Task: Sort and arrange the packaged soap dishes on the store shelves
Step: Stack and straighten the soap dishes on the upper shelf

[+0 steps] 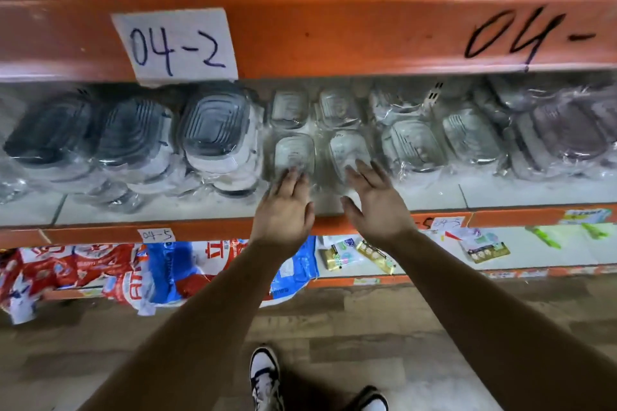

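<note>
The left hand (283,207) and right hand (379,207), fingers straight and holding nothing, pressed two clear bagged plastic soap dishes (295,152) toward the white shelf's (167,207) front edge, apparently to square their row.

Grey-lidded rounded-rectangular plastic soap dishes (213,123), each in a clear bag, stand in three leaning stacks along the left part of the white shelf board (167,207), with their tops tilted toward its front edge. At mid-shelf, four small clear plastic soap dishes (293,152) in clear wrap lie two by two, one pair nearer the front edge. Right of them lie larger clear ribbed dishes (412,143), then bagged brownish-tinted dishes (567,133) heaped toward the right end.
</note>
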Available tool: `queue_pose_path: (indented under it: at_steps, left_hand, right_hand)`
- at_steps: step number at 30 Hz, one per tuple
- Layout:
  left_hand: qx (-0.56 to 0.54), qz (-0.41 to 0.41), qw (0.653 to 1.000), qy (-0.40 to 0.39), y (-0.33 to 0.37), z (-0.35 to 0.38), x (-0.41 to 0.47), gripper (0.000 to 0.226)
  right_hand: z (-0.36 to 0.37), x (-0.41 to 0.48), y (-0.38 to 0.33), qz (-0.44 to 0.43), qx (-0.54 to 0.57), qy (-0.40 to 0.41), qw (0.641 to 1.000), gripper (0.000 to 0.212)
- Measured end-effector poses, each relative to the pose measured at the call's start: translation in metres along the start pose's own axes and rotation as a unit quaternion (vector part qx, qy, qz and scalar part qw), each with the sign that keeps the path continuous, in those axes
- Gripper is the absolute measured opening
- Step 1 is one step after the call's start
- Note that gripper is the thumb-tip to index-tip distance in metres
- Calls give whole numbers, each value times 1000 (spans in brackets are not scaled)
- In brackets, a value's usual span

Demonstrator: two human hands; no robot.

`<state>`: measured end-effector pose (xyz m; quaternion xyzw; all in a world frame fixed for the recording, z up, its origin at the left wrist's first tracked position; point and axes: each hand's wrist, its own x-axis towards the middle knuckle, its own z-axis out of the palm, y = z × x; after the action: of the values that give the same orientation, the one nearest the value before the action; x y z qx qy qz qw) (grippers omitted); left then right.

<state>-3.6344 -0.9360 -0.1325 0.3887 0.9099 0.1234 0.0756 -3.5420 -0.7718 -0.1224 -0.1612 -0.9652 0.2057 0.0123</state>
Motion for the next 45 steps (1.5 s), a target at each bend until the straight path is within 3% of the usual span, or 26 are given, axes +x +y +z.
queue_pose_path:
  at_steps: [5, 9, 13, 21, 28, 32, 39, 45]
  left_hand:
    - [40, -33, 999, -8, -5, 22, 27, 67]
    - [71, -62, 995, 44, 2, 26, 26, 59]
    - [117, -84, 988, 63, 10, 25, 20, 49]
    - [55, -119, 991, 20, 21, 22, 20, 47]
    - [-41, -82, 987, 129, 18, 6, 2, 27]
    - [-51, -52, 982, 172, 24, -16, -30, 30]
    - [-34, -2, 978, 206, 43, -60, -94, 39]
    - [-51, 29, 966, 252, 72, -106, -135, 36]
  right_hand:
    - [22, 25, 6, 34, -13, -10, 999, 66]
    - [39, 18, 7, 31, -45, 94, 994, 56]
    - [41, 12, -5, 79, -67, 126, 987, 50]
    - [49, 15, -4, 103, -53, 101, 988, 33]
    - [31, 3, -11, 80, -2, 144, 986, 35]
    - [11, -30, -21, 62, 44, 212, 974, 33]
    - [-43, -94, -37, 58, 132, 239, 960, 39]
    - [-92, -138, -51, 23, 132, 262, 956, 42]
